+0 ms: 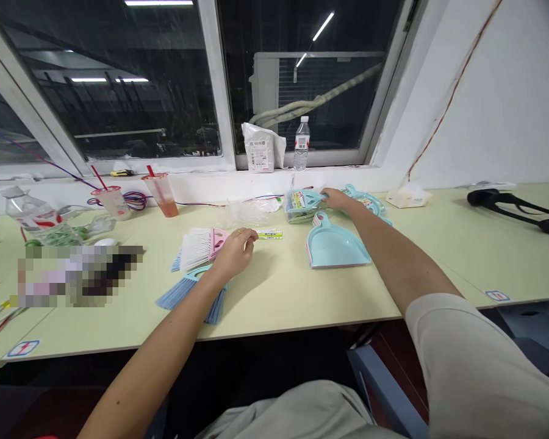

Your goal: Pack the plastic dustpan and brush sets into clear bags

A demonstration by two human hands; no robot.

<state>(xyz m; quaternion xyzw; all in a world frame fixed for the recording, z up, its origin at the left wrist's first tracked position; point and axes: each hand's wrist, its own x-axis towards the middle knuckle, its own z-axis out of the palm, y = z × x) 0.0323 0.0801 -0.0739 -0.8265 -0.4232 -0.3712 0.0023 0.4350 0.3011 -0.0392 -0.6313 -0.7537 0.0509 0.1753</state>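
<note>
My left hand (238, 249) hovers over the table with loosely bent fingers apart and nothing visible in them. Beside it lie a pink brush (204, 247) with white bristles and a teal brush (185, 289) with blue bristles; more blue bristles show under the wrist. A yellow-green label strip (271, 235) lies just past my left fingertips. Farther back, my right hand (336, 198) is closed on the teal handle of a bagged dustpan set (302, 201). Another teal dustpan set (368, 200) is partly behind that hand. Nearer me rests a stack of dustpans (338, 245), teal on top.
Clear plastic wrapping (247, 213) lies behind my left hand. Two drink cups (162, 194) and a large tilted bottle (32, 210) stand left. A white package (260, 149) and water bottle (302, 145) sit on the sill. Tissues (409, 196) and a black strapped object (516, 210) lie right.
</note>
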